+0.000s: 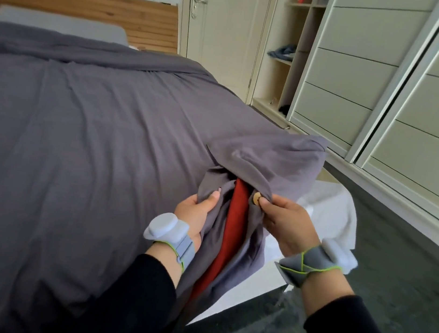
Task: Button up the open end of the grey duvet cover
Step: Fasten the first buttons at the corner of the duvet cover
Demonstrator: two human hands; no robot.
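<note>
The grey duvet cover [82, 130] lies spread over the bed, with its open end lifted at the near right corner. A red duvet [235, 219] shows in the gap between the two grey edges. My left hand [196, 211] grips the left edge of the opening, thumb on top of the fabric. My right hand [285, 220] pinches the right edge just beside a round wooden button [256, 199]. The button sits on the right flap, apart from the left flap. No buttonhole is visible.
A wooden headboard [93, 10] and a grey pillow [60, 24] are at the far end. A white sheet corner [330, 210] hangs at the bed's right. Cream wardrobe doors [394, 78] and open shelves [291, 49] line the right side, with dark carpet [394, 275] between.
</note>
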